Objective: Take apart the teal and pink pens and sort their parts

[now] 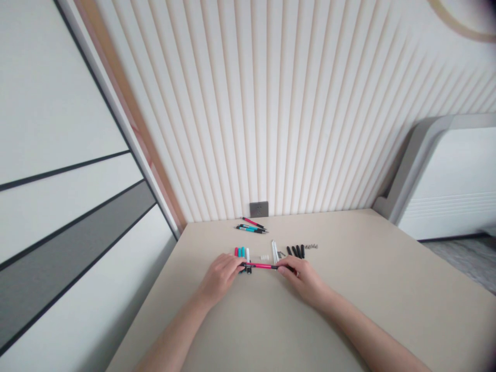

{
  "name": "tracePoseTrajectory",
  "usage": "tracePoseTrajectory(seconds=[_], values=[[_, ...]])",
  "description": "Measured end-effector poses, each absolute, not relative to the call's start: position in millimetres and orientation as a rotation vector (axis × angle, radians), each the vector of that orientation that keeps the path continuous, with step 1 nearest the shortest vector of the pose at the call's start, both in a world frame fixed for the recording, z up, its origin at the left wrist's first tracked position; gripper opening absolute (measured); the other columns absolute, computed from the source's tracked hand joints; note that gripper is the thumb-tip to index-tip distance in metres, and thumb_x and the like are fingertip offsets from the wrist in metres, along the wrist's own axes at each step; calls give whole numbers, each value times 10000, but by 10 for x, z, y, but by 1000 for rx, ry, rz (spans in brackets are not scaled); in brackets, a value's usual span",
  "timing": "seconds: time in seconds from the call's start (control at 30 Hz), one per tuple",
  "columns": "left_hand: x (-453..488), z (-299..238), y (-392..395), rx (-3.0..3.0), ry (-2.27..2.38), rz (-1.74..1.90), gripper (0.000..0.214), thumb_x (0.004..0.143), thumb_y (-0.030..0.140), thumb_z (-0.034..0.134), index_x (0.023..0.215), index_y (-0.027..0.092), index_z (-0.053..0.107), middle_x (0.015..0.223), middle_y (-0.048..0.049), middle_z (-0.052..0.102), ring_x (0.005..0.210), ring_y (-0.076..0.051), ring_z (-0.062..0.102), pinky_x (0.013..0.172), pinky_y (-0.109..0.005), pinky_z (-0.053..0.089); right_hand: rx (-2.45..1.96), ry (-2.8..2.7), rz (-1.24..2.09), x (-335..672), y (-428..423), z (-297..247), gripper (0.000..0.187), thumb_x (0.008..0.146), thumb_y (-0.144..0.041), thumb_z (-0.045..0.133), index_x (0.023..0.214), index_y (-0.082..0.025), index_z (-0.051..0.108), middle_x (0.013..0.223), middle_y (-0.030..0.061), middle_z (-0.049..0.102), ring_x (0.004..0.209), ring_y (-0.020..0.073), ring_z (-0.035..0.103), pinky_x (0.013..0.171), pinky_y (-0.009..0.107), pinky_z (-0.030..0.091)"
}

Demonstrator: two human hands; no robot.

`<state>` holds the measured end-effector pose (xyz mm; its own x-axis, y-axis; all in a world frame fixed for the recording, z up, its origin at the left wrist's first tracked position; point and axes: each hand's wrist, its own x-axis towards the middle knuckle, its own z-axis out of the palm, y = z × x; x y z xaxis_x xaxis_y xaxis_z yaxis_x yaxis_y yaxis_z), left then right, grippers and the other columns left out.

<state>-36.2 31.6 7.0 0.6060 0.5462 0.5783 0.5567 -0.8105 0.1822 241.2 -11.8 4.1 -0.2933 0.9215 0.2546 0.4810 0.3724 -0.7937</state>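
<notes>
Both our forearms enter from the near edge of the beige tabletop (387, 289) and converge toward its middle. Our left hand (220, 276) lies palm down, its fingers pressed together and pinching the left end of a pink pen (260, 266), where the barrel meets a black section. Our right hand (304, 279) mirrors it, its fingers closed in a pinch on the right end of the same pen. The pink pen runs level from one hand to the other, roughly parallel to the far wall. We cannot tell whether it touches the tabletop or sits just above it.

Just beyond the pen, loose parts lie in a row from left to right:
- coloured barrels (241, 251), one pink, two teal and one white, side by side, just behind the left fingertips
- small white pieces (264, 257), too small to identify
- white tubes (275, 250), laid close together
- black grips (296, 251), set side by side
- tiny metal parts (311, 246), at the right end of the row

Farther back, near the wall, three finished pens (251, 226) lie together, one pink and two teal, well apart from the row. Directly behind them a grey wall socket (259, 208) sits at the foot of the ribbed wall (271, 103). A white cabinet (453, 181) stands at the far right
</notes>
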Motion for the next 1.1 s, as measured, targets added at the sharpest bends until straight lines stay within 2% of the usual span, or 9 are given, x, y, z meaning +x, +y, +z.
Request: tracePoseTrajectory(seconds=[0.1, 0.2, 0.3, 0.4, 0.5, 0.63, 0.83, 1.0, 1.1], values=[[-356, 71, 316, -2816, -947, -988, 161, 979, 237, 471, 1045, 193, 612, 852, -50, 674, 789, -176, 608, 715, -294, 486, -1289, -1865, 786, 2397, -111, -5, 256, 913, -392, 504, 960, -191, 655, 859, 36, 673, 747, 171, 571, 658, 273, 422], [-351, 77, 314, -2850, -937, -975, 166, 979, 241, 469, 1045, 199, 616, 856, -47, 678, 791, -175, 614, 724, -301, 490, -1329, -1823, 798, 2396, -105, -27, 257, 891, -393, 535, 1009, -194, 647, 886, 37, 678, 749, 175, 575, 657, 276, 432], [-343, 74, 307, -2866, -933, -976, 165, 979, 239, 469, 1042, 197, 616, 877, -51, 683, 810, -179, 617, 742, -308, 490, -1270, -1860, 822, 2407, -114, 9, 305, 916, -397, 504, 1097, -207, 659, 976, 64, 695, 823, 200, 607, 721, 303, 454], [-329, 67, 296, -2880, -921, -988, 167, 975, 241, 476, 1040, 196, 623, 889, -56, 686, 825, -182, 620, 751, -312, 490, -1176, -1923, 833, 2408, -130, 56, 325, 951, -394, 441, 1036, -205, 692, 962, 72, 704, 864, 209, 621, 777, 317, 458], [-316, 68, 290, -2912, -905, -978, 174, 972, 255, 484, 1049, 195, 628, 900, -62, 688, 839, -186, 624, 763, -320, 493, -1198, -1926, 827, 2398, -132, 54, 303, 941, -394, 460, 948, -199, 692, 875, 49, 695, 793, 188, 608, 716, 290, 454], [-324, 71, 296, -2928, -916, -956, 174, 970, 242, 484, 1051, 190, 629, 912, -68, 689, 845, -189, 624, 776, -331, 491, -1318, -1849, 728, 2394, -117, 9, 229, 892, -390, 535, 934, -193, 645, 843, 31, 666, 707, 161, 552, 628, 265, 423], [-336, 64, 308, -2871, -946, -968, 177, 971, 243, 480, 1056, 197, 628, 906, -63, 689, 837, -187, 625, 760, -328, 498, -1244, -1907, 722, 2392, -136, 66, 287, 927, -354, 461, 1078, -207, 655, 904, 58, 678, 717, 165, 559, 644, 282, 423], [-333, 88, 306, -2779, -1023, -1034, 196, 982, 246, 448, 1052, 191, 623, 887, -69, 680, 821, -187, 626, 747, -321, 499, -1317, -1866, 722, 2402, -140, 86, 260, 908, -322, 456, 990, -193, 666, 812, 33, 673, 660, 153, 539, 604, 272, 408], [-335, 99, 299, -2753, -1081, -1039, 207, 989, 264, 431, 1040, 188, 617, 864, -65, 666, 795, -185, 613, 718, -307, 490, -1333, -1836, 765, 2418, -119, 49, 255, 893, -309, 462, 1018, -199, 656, 816, 23, 679, 659, 151, 548, 581, 256, 405]])
